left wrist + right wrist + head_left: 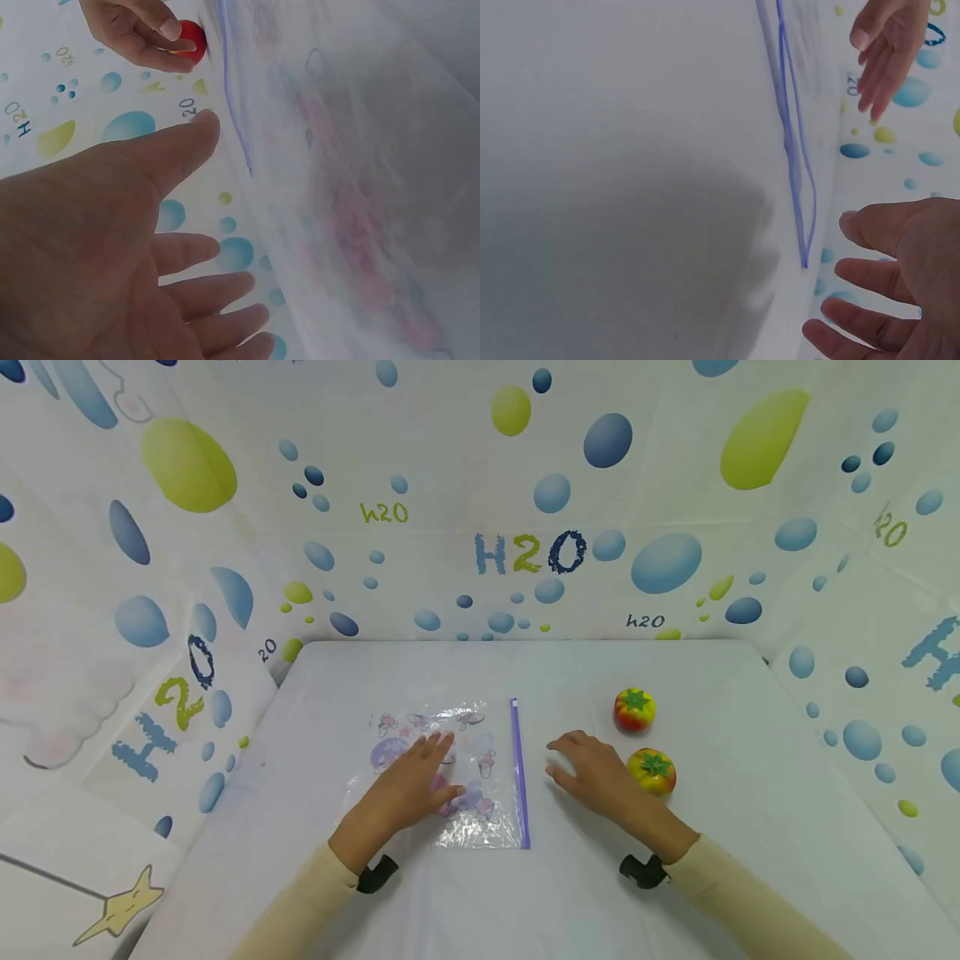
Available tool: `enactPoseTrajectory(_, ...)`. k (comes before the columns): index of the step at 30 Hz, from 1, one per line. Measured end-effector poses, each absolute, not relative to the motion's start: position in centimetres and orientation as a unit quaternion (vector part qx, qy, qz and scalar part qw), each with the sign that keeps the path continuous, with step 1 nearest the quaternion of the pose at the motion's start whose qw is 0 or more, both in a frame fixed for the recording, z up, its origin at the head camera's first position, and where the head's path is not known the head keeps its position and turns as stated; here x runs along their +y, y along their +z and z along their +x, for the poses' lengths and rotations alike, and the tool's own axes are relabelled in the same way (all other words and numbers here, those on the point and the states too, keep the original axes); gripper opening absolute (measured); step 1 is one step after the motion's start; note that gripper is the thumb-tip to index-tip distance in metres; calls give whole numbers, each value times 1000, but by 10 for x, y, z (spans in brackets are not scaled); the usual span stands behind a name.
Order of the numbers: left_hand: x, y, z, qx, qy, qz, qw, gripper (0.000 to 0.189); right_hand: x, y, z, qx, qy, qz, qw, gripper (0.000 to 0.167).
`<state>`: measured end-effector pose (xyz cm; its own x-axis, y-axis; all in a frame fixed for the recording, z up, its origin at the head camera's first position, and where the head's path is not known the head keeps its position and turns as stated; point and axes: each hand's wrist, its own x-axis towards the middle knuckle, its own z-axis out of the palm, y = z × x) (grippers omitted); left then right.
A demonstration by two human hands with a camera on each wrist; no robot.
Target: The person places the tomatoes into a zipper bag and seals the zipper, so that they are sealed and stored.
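A clear zip bag printed with pink and purple pictures lies flat on the white table, its purple zip edge facing right. Over the bag is my left hand, fingers extended and thumb apart; the left wrist view shows a gap between the hand and the bag. My right hand hovers to the right of the zip edge, fingers slightly bent, holding nothing. Close beside it on the right sits a red-yellow toy fruit with a green leafy top. A similar toy fruit stands just behind that one.
The white table is bounded at the back and sides by a white curtain with blue and green drops and H2O lettering. Dark straps with small devices sit at both wrists.
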<state>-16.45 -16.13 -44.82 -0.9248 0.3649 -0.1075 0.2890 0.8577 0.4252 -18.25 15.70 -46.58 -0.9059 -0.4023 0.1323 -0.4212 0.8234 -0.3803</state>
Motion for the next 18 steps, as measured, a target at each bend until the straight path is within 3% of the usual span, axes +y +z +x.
enactPoseTrajectory(6, -158, -456, -166, 956, 214, 179, 88, 85, 148, -470, -183, -954, 211, 210, -15, 40)
enactPoseTrajectory(18, -156, -464, -163, 954, 211, 195, 89, 81, 136, -481, -184, -950, 213, 228, -14, 34)
